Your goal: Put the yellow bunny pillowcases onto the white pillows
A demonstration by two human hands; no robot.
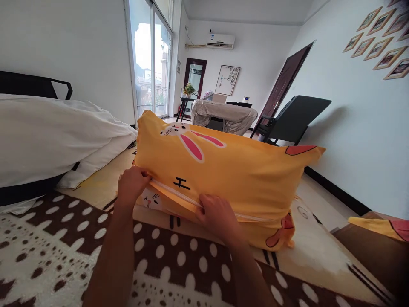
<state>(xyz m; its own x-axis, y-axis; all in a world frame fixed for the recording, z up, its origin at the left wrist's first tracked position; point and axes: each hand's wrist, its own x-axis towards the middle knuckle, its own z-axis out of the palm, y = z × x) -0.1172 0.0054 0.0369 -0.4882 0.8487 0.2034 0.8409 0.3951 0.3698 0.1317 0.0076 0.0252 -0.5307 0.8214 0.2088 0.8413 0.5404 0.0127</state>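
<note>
A plump yellow pillow (249,170) with a printed rabbit face and pink ears lies across the middle of the view. Along its near side runs a pale zipper strip (179,194). My left hand (133,182) pinches the strip's left end near the pillow's corner. Farther right, my right hand (217,211) has its fingers closed on the same strip, around the middle of the near side. Below the strip, more yellow fabric shows another rabbit face at left and a red patch at right.
A patterned brown and cream rug (191,260) lies beneath. White fabric (57,136) drapes over something at left. A dark chair (295,119) stands behind at right, beside a covered table (223,113). Yellow cloth (373,226) rests on a brown surface at far right.
</note>
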